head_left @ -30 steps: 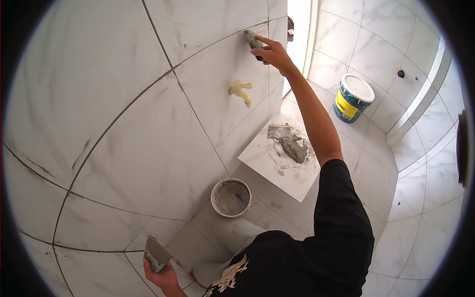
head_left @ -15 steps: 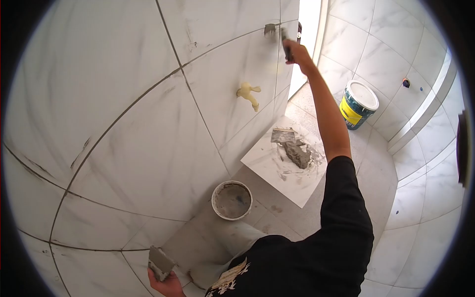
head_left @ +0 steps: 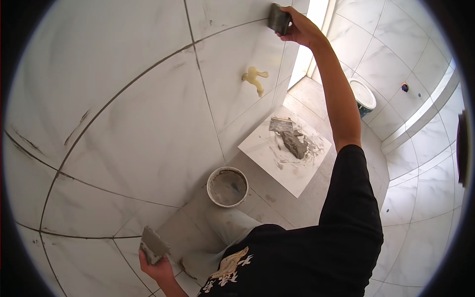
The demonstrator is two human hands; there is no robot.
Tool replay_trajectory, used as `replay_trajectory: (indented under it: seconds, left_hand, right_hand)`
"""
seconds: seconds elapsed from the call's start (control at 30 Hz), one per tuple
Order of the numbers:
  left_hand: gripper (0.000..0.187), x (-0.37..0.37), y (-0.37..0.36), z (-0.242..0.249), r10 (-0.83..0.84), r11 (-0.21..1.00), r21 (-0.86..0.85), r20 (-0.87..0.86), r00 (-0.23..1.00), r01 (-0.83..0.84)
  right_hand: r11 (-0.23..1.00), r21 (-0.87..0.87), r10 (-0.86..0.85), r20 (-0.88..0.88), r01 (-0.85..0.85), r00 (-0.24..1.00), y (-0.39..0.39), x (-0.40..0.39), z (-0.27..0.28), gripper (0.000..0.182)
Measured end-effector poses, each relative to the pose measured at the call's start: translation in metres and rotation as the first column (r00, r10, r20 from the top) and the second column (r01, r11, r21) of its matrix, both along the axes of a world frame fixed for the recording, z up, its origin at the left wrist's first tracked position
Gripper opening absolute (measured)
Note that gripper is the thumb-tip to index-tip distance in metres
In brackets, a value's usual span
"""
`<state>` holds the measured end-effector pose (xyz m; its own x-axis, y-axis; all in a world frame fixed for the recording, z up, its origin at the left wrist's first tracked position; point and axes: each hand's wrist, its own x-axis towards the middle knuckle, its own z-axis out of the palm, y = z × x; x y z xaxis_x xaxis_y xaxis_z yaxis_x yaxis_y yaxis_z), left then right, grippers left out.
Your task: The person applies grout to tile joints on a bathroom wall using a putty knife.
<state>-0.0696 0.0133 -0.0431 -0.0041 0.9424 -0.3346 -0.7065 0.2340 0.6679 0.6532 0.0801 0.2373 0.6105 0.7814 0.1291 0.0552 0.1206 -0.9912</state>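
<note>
You're grouting: right hand (head_left: 301, 25) grips a float (head_left: 278, 18) pressed on the far wall joint (head_left: 232, 27); left hand (head_left: 157, 267) clutches a grout pad (head_left: 154, 245). Next, drag along the seam.

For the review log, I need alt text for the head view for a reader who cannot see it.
A person's right hand presses a grey grout float against a white tiled wall, while the left hand holds a mortar-covered pad low. On the floor sit a bucket and a loose tile with grey mortar.

Grey-veined white wall tiles (head_left: 148, 128)
</note>
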Motion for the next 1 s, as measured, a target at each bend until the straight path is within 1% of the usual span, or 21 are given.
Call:
replay_trajectory:
  seconds: [0.07,0.1,0.13,0.17,0.2,0.27,0.3,0.4,0.47,0.5,0.57,0.6,0.67,0.7,0.73,0.77,0.8,0.83,0.87,0.93,1.0]
  left_hand:
    - [0.034,0.020,0.006,0.022,-0.085,0.996,0.039,-0.025,0.996,0.086]
    - [0.034,0.032,0.006,0.036,-0.084,0.995,0.046,-0.031,0.996,0.086]
    - [0.034,0.045,0.001,0.049,0.022,1.000,-0.002,-0.051,0.998,-0.022]
    - [0.035,0.051,-0.001,0.055,0.127,0.990,-0.048,-0.076,0.989,-0.131]
    - [0.035,0.038,-0.002,0.045,0.128,0.990,-0.044,-0.075,0.989,-0.132]
    - [0.042,0.001,-0.008,0.009,-0.052,0.996,0.081,0.055,0.997,0.047]
    - [0.042,0.003,-0.010,0.006,-0.054,0.995,0.085,0.061,0.997,0.048]
    - [0.036,0.001,-0.017,0.000,0.091,0.994,-0.053,-0.047,0.995,-0.093]
    - [0.041,-0.014,-0.019,-0.006,-0.055,0.998,0.045,0.046,0.997,0.053]
    - [0.041,-0.014,-0.020,-0.005,-0.051,0.998,0.043,0.040,0.998,0.049]
    - [0.040,-0.010,-0.017,-0.002,-0.054,0.997,0.058,0.037,0.998,0.052]
    - [0.040,-0.003,-0.014,0.004,-0.056,0.997,0.052,0.034,0.998,0.054]
    - [0.036,0.015,-0.011,0.011,0.119,0.989,-0.073,-0.079,0.990,-0.125]
    - [0.036,0.015,-0.009,0.009,0.117,0.989,-0.079,-0.074,0.990,-0.123]
    - [0.036,0.014,-0.006,0.006,0.085,0.993,-0.072,-0.075,0.994,-0.091]
    - [0.036,0.015,-0.002,0.004,0.053,0.996,-0.064,-0.070,0.996,-0.058]
    - [0.036,0.016,0.001,0.003,0.050,0.996,-0.069,-0.058,0.997,-0.054]
    - [0.036,0.013,0.003,0.005,-0.002,0.999,-0.042,-0.042,0.999,0.000]
    - [0.036,0.012,0.003,0.008,-0.052,0.999,-0.012,-0.030,0.998,0.052]
    - [0.037,0.008,0.001,0.008,-0.061,0.998,0.011,-0.025,0.998,0.062]
    - [0.038,0.010,-0.001,0.015,-0.069,0.997,0.037,-0.020,0.997,0.070]
  right_hand:
    - [0.989,0.025,0.144,0.054,-0.146,0.988,-0.008,-0.007,-0.003,0.047]
    - [0.998,0.029,0.057,0.052,-0.059,0.997,-0.022,-0.009,-0.003,0.048]
    - [0.998,0.035,0.058,0.047,-0.059,0.997,-0.028,0.003,-0.012,0.048]
    - [0.989,0.143,-0.029,0.067,0.019,0.997,-0.034,0.017,-0.029,0.051]
    - [0.963,0.253,-0.119,0.082,0.095,0.990,-0.036,0.030,-0.043,0.054]
    - [0.945,0.279,-0.220,0.156,0.171,0.963,-0.031,0.048,-0.076,0.065]
    - [0.932,0.309,-0.260,0.216,0.187,0.941,-0.025,0.053,-0.091,0.070]
    - [0.893,0.399,-0.369,0.388,0.207,0.844,-0.005,0.037,-0.105,0.079]
    - [0.865,0.460,-0.427,0.465,0.201,0.776,0.014,0.028,-0.105,0.076]
    - [0.867,0.457,-0.423,0.461,0.200,0.780,0.027,0.028,-0.110,0.076]
    - [0.846,0.446,-0.533,0.731,0.293,0.425,0.044,0.028,-0.119,0.068]
    - [0.847,0.441,-0.530,0.733,0.297,0.427,0.040,0.024,-0.121,0.068]
    - [0.918,0.207,-0.342,0.843,0.337,0.415,0.019,0.016,-0.119,0.066]
    - [0.939,0.080,-0.211,0.903,0.336,0.375,0.003,0.016,-0.115,0.057]
    - [0.938,0.078,-0.209,0.906,0.339,0.369,-0.005,0.029,-0.114,0.057]
    - [0.977,0.022,-0.162,0.730,0.214,0.664,-0.013,0.036,-0.104,0.049]
    - [0.997,0.010,-0.068,0.476,0.072,0.877,-0.016,0.041,-0.097,0.042]
    - [0.982,0.122,-0.169,0.201,0.146,0.965,-0.017,0.047,-0.085,0.033]
    - [0.971,0.175,-0.186,0.129,0.162,0.974,-0.016,0.057,-0.072,0.033]
    - [0.965,0.122,-0.240,0.067,0.230,0.969,-0.007,0.091,-0.053,0.037]
    - [0.965,0.122,-0.236,0.022,0.232,0.971,0.003,0.087,-0.047,0.037]
